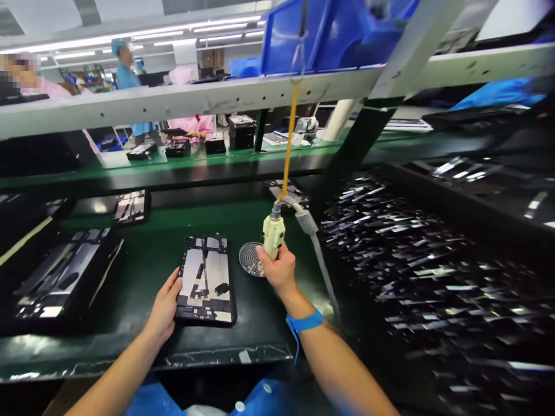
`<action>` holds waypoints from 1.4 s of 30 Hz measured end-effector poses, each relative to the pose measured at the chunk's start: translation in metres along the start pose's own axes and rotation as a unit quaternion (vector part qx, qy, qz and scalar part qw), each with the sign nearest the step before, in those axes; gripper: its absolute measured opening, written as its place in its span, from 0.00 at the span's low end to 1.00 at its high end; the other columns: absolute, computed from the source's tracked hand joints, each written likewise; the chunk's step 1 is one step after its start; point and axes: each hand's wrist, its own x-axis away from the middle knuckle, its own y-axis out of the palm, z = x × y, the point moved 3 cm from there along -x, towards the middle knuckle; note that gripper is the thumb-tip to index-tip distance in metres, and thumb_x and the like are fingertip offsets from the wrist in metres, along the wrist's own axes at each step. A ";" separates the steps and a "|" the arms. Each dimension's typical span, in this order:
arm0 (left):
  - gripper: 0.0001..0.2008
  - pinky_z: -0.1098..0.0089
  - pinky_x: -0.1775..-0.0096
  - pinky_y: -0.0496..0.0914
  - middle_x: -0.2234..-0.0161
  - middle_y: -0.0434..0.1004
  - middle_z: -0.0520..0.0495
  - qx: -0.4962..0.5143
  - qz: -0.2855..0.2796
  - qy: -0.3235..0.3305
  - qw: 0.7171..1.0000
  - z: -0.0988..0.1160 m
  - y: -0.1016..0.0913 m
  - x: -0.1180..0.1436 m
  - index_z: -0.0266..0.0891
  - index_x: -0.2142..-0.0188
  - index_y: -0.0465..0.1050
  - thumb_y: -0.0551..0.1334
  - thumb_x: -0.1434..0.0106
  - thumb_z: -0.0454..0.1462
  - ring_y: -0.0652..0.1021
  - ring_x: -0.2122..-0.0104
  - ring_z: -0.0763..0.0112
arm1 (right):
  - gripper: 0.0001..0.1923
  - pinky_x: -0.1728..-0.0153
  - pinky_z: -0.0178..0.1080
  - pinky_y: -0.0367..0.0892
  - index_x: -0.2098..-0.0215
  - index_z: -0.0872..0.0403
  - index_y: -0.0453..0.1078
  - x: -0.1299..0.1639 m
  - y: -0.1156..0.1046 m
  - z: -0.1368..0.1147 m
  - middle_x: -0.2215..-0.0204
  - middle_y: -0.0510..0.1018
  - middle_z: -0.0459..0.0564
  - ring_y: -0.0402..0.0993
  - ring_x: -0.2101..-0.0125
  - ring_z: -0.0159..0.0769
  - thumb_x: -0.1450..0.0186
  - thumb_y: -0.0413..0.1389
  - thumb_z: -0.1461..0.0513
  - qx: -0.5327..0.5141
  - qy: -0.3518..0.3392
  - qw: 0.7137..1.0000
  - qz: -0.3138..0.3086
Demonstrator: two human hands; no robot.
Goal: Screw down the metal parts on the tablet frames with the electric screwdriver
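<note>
An opened tablet lies on the green bench, its grey plates, dark strips and cables exposed. My left hand grips its left edge, thumb on top and the other fingers mostly hidden. In my right hand is a pale electric screwdriver, held upright with the fingers wrapped round it. From its top runs a grey cable, and a yellow cord suspends it. Under the right hand sits a round screw tray with small bright pieces in it. The screwdriver's tip is hidden by my hand.
A stack of opened tablets stands on the left, with another tablet farther back. Many dark and shiny strips, blurred, fill the right side. Overhead runs a white shelf beam with blue bins. People work beyond the bench.
</note>
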 end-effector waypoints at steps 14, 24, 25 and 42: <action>0.13 0.58 0.42 0.68 0.56 0.78 0.43 -0.519 -0.351 0.278 0.729 0.068 0.029 0.035 0.44 0.54 0.79 0.61 0.36 0.31 0.77 0.51 0.55 | 0.15 0.69 0.38 0.72 0.63 0.53 0.70 -0.039 0.040 -0.051 0.77 0.76 0.43 0.73 0.76 0.33 0.34 0.60 0.49 -0.127 -0.019 0.991 0.041; 0.14 0.61 0.51 0.73 0.55 0.75 0.41 -0.599 -0.405 0.316 0.614 0.089 0.031 0.035 0.42 0.51 0.76 0.57 0.31 0.31 0.78 0.56 0.58 | 0.14 0.66 0.39 0.70 0.66 0.52 0.69 -0.013 0.038 -0.048 0.74 0.71 0.43 0.69 0.73 0.33 0.35 0.61 0.51 -0.098 -0.059 0.993 0.041; 0.14 0.62 0.52 0.74 0.54 0.75 0.41 -0.588 -0.408 0.332 0.614 0.091 0.028 0.039 0.42 0.49 0.75 0.57 0.31 0.31 0.78 0.56 0.59 | 0.13 0.66 0.39 0.70 0.67 0.52 0.69 -0.014 0.037 -0.048 0.74 0.71 0.43 0.69 0.73 0.33 0.36 0.61 0.51 -0.097 -0.064 0.992 0.048; 0.13 0.61 0.59 0.76 0.55 0.79 0.39 -0.499 -0.290 0.527 0.625 0.046 0.007 0.076 0.36 0.46 0.72 0.59 0.28 0.29 0.78 0.58 0.60 | 0.11 0.69 0.39 0.68 0.68 0.50 0.66 -0.017 0.034 -0.057 0.74 0.71 0.41 0.68 0.73 0.32 0.37 0.61 0.54 -0.110 -0.086 0.989 0.051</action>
